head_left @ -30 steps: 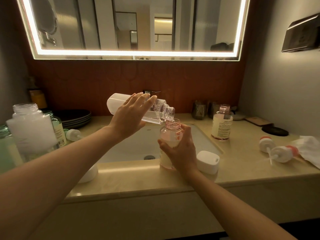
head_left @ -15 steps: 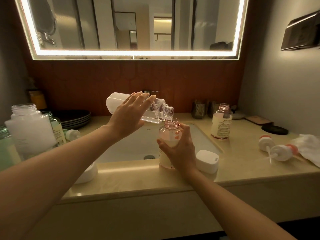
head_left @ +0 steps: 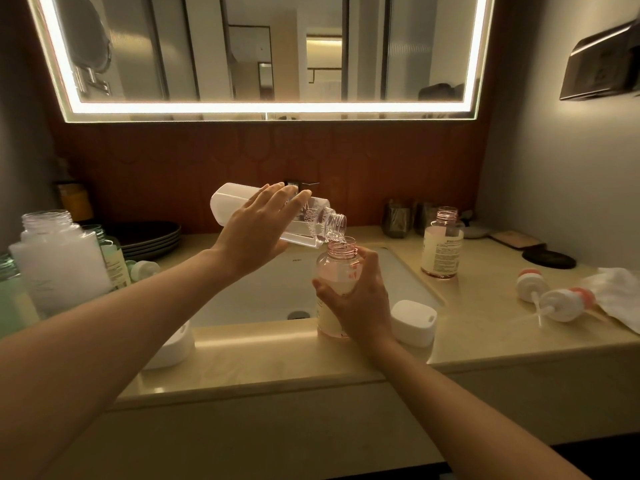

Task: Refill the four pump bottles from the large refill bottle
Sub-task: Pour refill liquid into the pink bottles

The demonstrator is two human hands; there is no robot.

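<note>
Over sink: left hand wraps tilted refill bottle.
Sink front: right hand clasps pump bottle.
Handling: likely slick; grip mid-body.

Beige counter, pump heads, plates

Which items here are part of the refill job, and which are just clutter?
In the job: refill bottle, tipped in the left hand; open pink bottle gripped by the right hand; second open pink bottle on the counter; two pump heads lying at right.
Lying about: stacked plates; crumpled tissue; dark coaster; two glasses at the back.
</note>
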